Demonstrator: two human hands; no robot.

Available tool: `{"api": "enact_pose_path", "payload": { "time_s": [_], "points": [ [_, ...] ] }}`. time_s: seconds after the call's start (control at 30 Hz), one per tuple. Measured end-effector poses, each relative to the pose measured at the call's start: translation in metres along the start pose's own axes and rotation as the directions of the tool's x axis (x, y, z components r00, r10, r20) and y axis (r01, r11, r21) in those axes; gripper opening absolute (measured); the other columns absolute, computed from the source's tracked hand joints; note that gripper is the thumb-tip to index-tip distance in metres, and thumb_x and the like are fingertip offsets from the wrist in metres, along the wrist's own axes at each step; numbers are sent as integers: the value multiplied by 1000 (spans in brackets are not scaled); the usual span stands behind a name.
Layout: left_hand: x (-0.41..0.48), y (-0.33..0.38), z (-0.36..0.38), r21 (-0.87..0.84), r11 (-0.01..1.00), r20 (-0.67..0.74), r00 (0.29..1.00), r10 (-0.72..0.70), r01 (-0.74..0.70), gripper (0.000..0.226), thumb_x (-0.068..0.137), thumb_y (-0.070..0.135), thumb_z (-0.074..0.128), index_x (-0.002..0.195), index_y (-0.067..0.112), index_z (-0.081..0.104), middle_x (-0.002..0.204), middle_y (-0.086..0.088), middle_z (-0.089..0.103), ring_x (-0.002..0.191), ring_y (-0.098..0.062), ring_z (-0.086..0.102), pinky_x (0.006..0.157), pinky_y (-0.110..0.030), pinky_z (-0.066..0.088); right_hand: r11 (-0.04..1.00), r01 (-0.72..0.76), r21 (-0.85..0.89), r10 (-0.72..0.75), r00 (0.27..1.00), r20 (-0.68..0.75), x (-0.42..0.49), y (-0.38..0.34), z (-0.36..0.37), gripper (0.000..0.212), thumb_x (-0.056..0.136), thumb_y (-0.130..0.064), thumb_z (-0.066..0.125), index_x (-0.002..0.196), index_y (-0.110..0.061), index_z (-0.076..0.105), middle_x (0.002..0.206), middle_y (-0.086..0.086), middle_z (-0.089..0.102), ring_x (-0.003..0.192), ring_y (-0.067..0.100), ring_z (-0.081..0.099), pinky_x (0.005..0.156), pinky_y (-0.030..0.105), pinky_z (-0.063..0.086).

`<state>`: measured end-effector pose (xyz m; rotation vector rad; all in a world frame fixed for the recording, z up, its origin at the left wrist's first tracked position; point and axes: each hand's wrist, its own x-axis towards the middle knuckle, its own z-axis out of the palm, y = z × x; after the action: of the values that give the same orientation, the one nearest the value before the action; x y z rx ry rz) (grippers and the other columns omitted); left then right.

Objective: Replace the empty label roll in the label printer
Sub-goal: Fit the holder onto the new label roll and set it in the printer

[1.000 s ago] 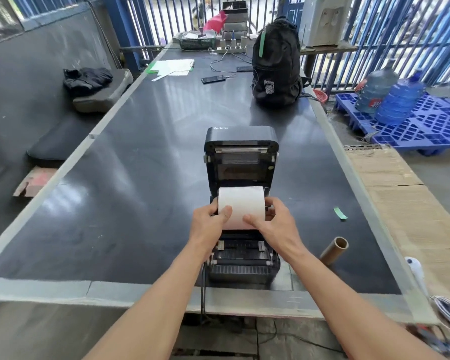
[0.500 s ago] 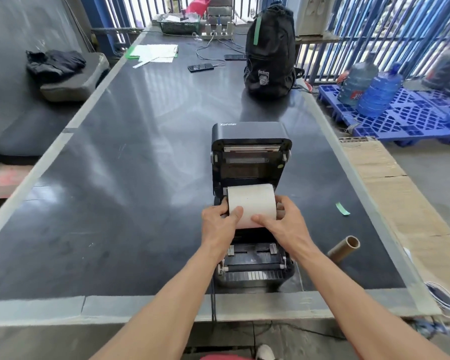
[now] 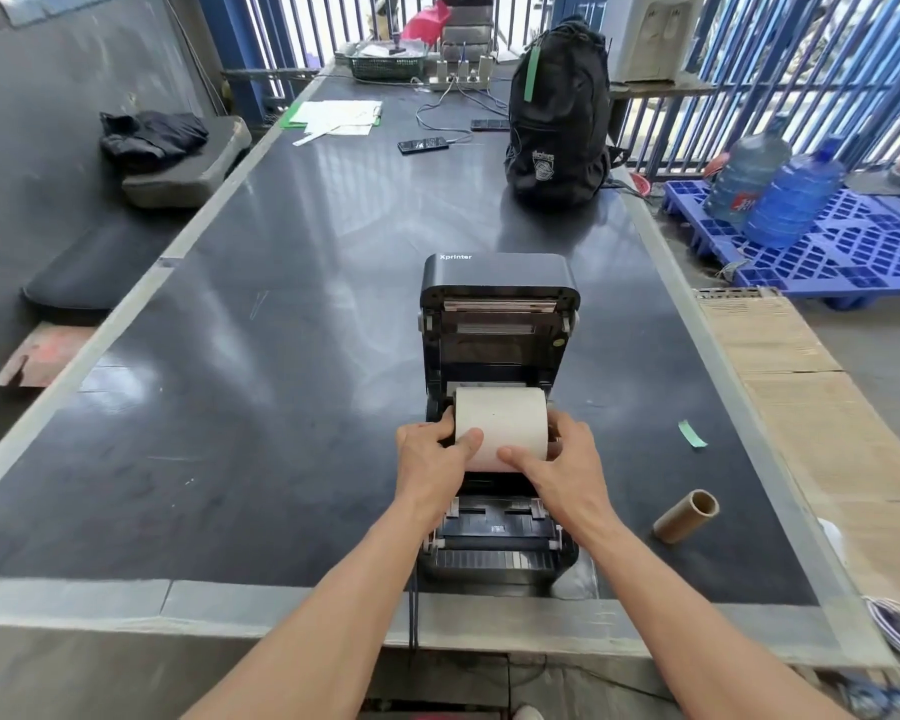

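Head view looks down a long dark table (image 3: 281, 356), and just below the middle of the frame sits the label printer (image 3: 500, 283). Its lid is swung up and back toward the top of the frame, and its front edge faces the bottom edge.

The white label roll (image 3: 501, 420) is at the mouth of the printer's open bay, just below the raised lid. Its long axis runs left to right across the frame, in line with the printer's width, and its flat ends face the frame's sides. Whether it is fully seated I cannot tell.

Both hands have hold of it. The left hand (image 3: 432, 472) curls round the left end with the thumb laid over the front curve. The right hand (image 3: 559, 467) does the same at the right end.

At lower right an empty cardboard core (image 3: 686, 517) lies on the table well apart from the printer, angled with its open end toward the upper right. A green strip (image 3: 692, 434) lies above it. A black backpack (image 3: 559, 122) stands upright near the top centre.
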<state>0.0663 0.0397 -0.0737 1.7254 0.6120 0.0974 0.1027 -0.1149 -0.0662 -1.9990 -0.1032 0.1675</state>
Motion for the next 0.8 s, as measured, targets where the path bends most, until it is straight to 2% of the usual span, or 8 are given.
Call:
{"api": "enact_pose_path", "payload": {
  "time_s": [0.13, 0.33, 0.5, 0.63, 0.73, 0.8],
  "points": [
    [-2, -2, 1, 1, 1000, -4, 1000, -15, 15, 54, 87, 31, 71, 136, 13, 57, 134, -6, 54, 118, -21, 56, 106, -43, 46, 1000, -6, -19, 6, 1000, -7, -1, 3, 1, 70, 75, -29, 85, 134, -14, 51, 113, -3, 46, 101, 18, 58, 90, 36, 54],
    [0, -2, 0, 26, 1000, 2, 1000, -9, 9, 54, 87, 26, 72, 136, 9, 56, 129, -10, 56, 115, -23, 58, 104, -43, 48, 999, 5, -51, -5, 1000, -14, 0, 6, 2, 68, 73, -27, 86, 131, -10, 53, 113, -1, 47, 98, 16, 57, 83, 28, 50],
    [-2, 1, -1, 51, 999, -8, 1000, -1, 2, 55, 86, 23, 74, 136, 8, 56, 130, -11, 56, 112, -23, 61, 101, -42, 50, 998, 15, -65, -16, 1000, -11, 1, 7, 2, 68, 72, -29, 87, 128, -13, 53, 114, -1, 48, 100, 17, 58, 82, 27, 50],
    [-5, 2, -3, 150, 988, -39, 998, 46, -40, 47, 85, 19, 74, 129, 9, 62, 125, -9, 66, 103, -20, 65, 93, -33, 54, 992, 11, -123, -12, 1000, 0, 4, 10, -3, 63, 68, -31, 89, 119, -13, 58, 113, -1, 51, 98, 18, 59, 82, 28, 51],
    [-6, 4, -5, 207, 978, -57, 997, 51, -38, 47, 84, 20, 75, 129, 12, 64, 119, -5, 70, 100, -18, 65, 85, -26, 51, 985, 18, -172, -18, 1000, 0, 7, 12, -6, 61, 66, -34, 90, 115, -14, 60, 109, -4, 52, 96, 15, 59, 71, 17, 44],
    [-4, 8, -9, 281, 959, -50, 997, 56, -40, 51, 82, 25, 77, 130, 16, 64, 118, -3, 71, 102, -17, 65, 86, -26, 50, 984, 16, -180, -15, 1000, 8, 9, 13, -8, 64, 64, -36, 91, 117, -16, 60, 109, -5, 53, 95, 14, 59, 68, 13, 40]
  ]
}}
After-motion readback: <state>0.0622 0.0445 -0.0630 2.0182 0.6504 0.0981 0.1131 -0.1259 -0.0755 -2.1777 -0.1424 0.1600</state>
